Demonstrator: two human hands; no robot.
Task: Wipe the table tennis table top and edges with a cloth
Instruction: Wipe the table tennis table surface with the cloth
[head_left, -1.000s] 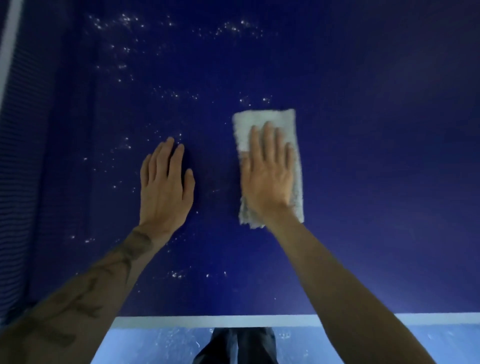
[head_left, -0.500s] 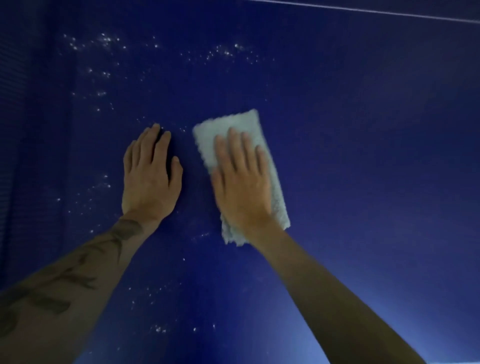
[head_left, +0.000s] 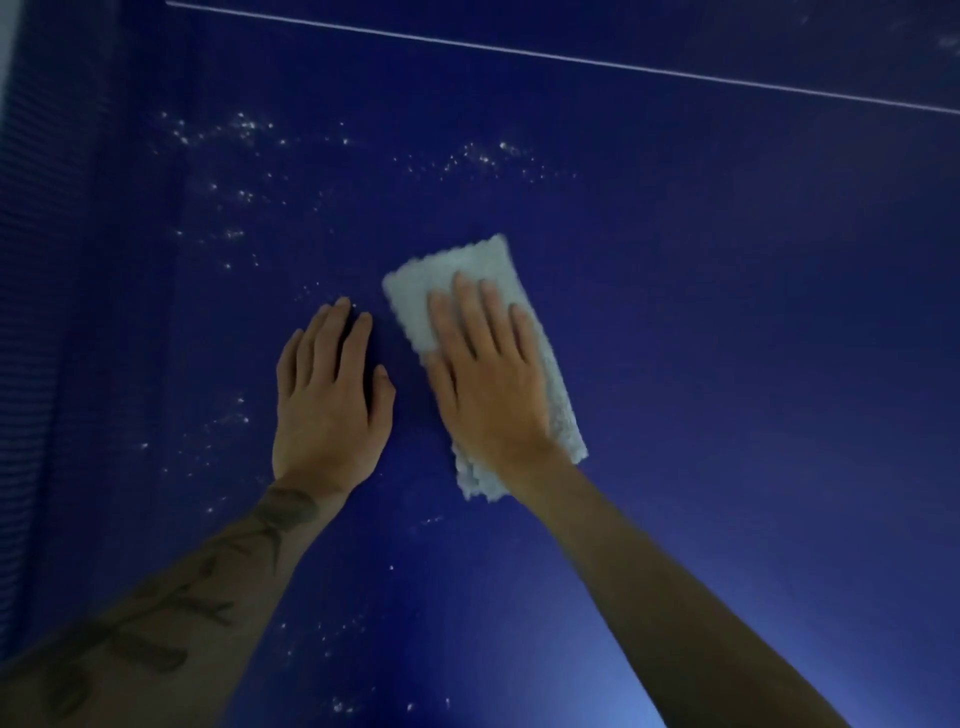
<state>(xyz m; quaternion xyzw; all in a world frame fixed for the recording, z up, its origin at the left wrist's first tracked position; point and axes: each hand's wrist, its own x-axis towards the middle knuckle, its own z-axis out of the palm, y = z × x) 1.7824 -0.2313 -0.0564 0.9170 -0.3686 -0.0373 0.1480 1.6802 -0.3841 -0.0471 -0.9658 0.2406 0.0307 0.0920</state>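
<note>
While your right hand (head_left: 488, 384) presses the folded cloth (head_left: 485, 358) flat, your left hand (head_left: 330, 400) braces beside it.
Both hands' fingers lie extended, grasping nothing, on the speckled blue table (head_left: 727, 312).

You are working in dim light, with a heavy blue cast over everything. The brightest patch is a soft pale glow on the table (head_left: 779, 364) at the bottom right, fading to near black toward the upper corners and the left edge. Your hands read warm but muted, with narrow dark shadows between the fingers of the left hand (head_left: 330, 400). The cloth (head_left: 561, 415) is the lightest thing here, its nap smeared soft. The picture is grainy and slightly blurred; the white specks (head_left: 244, 124) look fuzzy. The thin white line (head_left: 571, 60) runs slanted across the top.
</note>
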